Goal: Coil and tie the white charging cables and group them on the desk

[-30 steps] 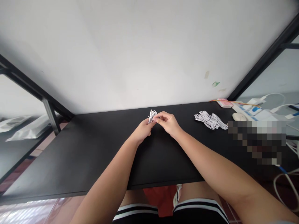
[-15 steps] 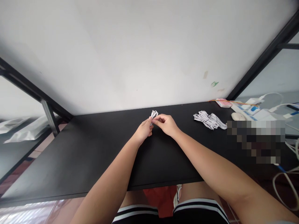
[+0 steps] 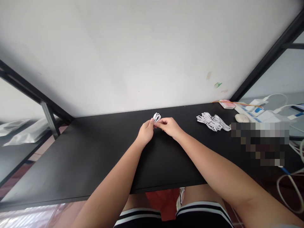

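A coiled white cable (image 3: pixel 157 117) is held up over the middle of the black table (image 3: pixel 95 152), its loops sticking out past my fingertips. My left hand (image 3: pixel 146 131) is closed round the coil's near end, thumb on top. From the other side, my right hand (image 3: pixel 169 126) pinches at the same spot with thumb and forefinger. The fingers hide the lower part of the coil and whatever binds it there. Off to the right lies a pile of bundled white cables (image 3: pixel 212 122), touched by neither hand.
At the right end stand a power strip (image 3: pixel 251 112) with several plugs, a white computer mouse (image 3: pixel 241 118) and a pink-and-white box (image 3: pixel 226 104). A pixelated patch covers the area below them. A white wall rises behind the table; plastic bags (image 3: pixel 29 131) lie on a shelf at left.
My left hand has turned slightly and shifted a little right, closing in on my right hand. The coil's loops now show more spread out above the fingers.
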Available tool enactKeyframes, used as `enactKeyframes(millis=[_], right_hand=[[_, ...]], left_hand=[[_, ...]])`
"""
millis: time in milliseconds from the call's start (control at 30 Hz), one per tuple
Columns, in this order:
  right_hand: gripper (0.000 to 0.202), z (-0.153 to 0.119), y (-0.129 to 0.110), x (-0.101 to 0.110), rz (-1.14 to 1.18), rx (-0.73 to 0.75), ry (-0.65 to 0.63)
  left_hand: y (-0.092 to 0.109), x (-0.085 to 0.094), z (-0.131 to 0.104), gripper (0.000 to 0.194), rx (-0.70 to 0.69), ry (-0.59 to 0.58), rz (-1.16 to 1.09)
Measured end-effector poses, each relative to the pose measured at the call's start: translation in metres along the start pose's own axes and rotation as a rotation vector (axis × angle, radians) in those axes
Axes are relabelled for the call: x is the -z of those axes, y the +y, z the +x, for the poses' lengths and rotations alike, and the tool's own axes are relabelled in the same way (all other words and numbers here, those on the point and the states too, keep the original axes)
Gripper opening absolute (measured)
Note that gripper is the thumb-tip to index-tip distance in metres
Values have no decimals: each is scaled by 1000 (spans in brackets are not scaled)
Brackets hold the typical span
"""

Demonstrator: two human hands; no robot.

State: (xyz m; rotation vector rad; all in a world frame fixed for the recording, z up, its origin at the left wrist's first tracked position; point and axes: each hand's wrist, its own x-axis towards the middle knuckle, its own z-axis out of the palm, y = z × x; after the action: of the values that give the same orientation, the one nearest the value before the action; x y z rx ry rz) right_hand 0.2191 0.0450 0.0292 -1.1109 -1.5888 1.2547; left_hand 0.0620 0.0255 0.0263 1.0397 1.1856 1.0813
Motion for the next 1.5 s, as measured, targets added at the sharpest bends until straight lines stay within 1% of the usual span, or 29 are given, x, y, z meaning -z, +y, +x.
enactKeyframes(millis=[100,167,267,367,500,633,800,1000,1133,1300,1500], right_hand=[[41,0,0,2,3,-57,4],[43,0,1,2,15,-73,19],[43,1,2,1,61,-28,11],[45,2,4,1,108,46,-46],[51,4,6,2,180,73,-131],[40,4,7,4,194,57,-191],[40,3,7,3,155,58,-161],[38,3,9,2,65,120,-111],[40,4,10,3,51,131,-97],[41,5,9,3,75,142,-104],[37,6,8,4,159,147,-146]], left_hand=[[-1,0,1,37,-47,41,64],[0,0,0,39,-49,43,51],[4,-2,-3,43,-29,20,24],[8,-4,-6,47,-4,-9,11],[9,-4,-7,48,12,-59,-39],[6,-2,-5,45,19,-101,-105],[5,-2,-4,47,16,-120,-138],[4,-4,-3,50,55,-78,-71],[4,-4,-4,51,56,-80,-59],[5,-3,-5,48,78,-135,-175],[7,-1,-8,37,95,-254,-310]])
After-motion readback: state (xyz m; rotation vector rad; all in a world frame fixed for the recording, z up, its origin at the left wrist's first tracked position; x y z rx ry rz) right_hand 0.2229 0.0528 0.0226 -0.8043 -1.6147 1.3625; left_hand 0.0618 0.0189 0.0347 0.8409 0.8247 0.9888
